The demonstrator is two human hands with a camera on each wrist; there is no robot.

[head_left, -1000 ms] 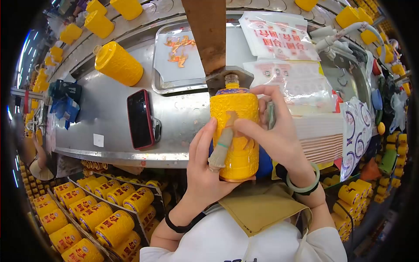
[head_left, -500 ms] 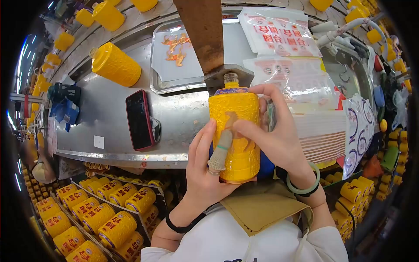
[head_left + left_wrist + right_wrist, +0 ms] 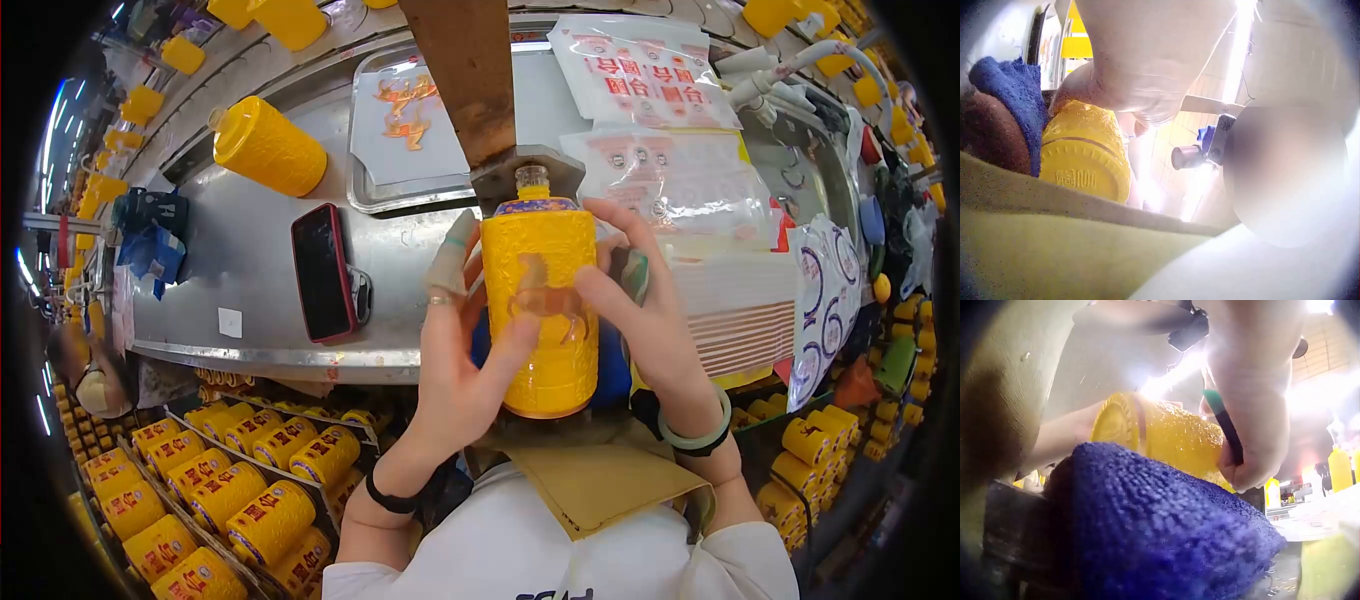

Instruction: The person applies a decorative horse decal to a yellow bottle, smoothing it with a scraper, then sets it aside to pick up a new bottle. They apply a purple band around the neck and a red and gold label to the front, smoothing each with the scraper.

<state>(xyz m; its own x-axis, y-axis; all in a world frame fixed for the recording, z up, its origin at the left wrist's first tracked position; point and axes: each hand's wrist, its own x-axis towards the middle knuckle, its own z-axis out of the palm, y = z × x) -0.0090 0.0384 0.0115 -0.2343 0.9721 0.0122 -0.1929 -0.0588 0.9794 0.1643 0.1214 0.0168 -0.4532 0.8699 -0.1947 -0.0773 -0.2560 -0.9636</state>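
Note:
A yellow embossed bottle [image 3: 540, 375] lies in the head view with its clear neck against a metal bracket. On its front sits a reddish-brown horse-shaped decal [image 3: 548, 302]. My left hand [image 3: 450, 365] holds the bottle's left side, thumb on the decal's lower left; its index finger, in a pale cover with a green band, is lifted off the bottle. From the right, my right hand [image 3: 665, 325] grips the side, thumb at the decal's upper right edge. The bottle's base [image 3: 1085, 169] faces the left wrist camera. Blue cloth [image 3: 1160, 519] lies under the bottle.
A phone [image 3: 322, 272], another yellow bottle [image 3: 270, 147] and a tray [image 3: 357, 185] with orange decals are on the metal table. Printed plastic sheets [image 3: 670, 180] lie at right. Crates of yellow bottles [image 3: 275, 520] stand below left, and a wooden post [image 3: 465, 80] rises behind the bracket.
My left index finger has come off the bottle to the left, and my left thumb now touches the decal. My right thumb has shifted right, uncovering more of the horse shape.

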